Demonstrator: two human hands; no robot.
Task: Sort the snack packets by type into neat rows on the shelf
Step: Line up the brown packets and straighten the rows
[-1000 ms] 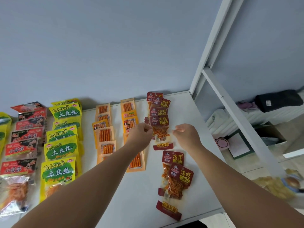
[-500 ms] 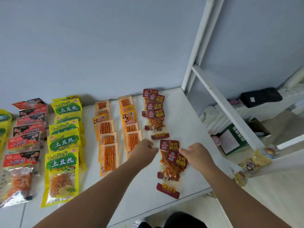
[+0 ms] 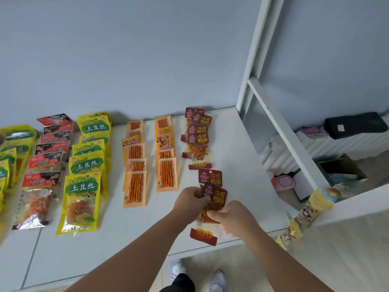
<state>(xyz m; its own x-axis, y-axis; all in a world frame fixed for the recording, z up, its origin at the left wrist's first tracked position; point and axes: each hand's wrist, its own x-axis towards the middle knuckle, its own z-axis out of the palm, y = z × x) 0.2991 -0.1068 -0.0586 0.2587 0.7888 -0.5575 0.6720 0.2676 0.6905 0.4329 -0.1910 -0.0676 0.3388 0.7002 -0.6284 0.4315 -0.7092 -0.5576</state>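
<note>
Snack packets lie in rows on the white shelf (image 3: 229, 157). At the right runs a row of dark red duck-intestine packets (image 3: 197, 135). Its nearest packet (image 3: 215, 197) lies near the front edge and overlaps the one behind (image 3: 210, 175). My left hand (image 3: 190, 200) pinches this nearest packet's left edge. My right hand (image 3: 230, 216) grips its right side lower down. To the left run two rows of orange stick packets (image 3: 134, 186), then a row of yellow-green TuDouSi packets (image 3: 81, 192).
Further left lie red-labelled packets (image 3: 41, 182) and more yellow ones (image 3: 8, 157) at the frame edge. A white bed-frame post (image 3: 252, 66) stands at the shelf's right end. A strip of packets (image 3: 305, 211) hangs off a white rail at the right. My feet show below the shelf's front edge.
Both hands came back from the far part of the red row to the nearest red packet and took hold of it. The camera tilted down.
</note>
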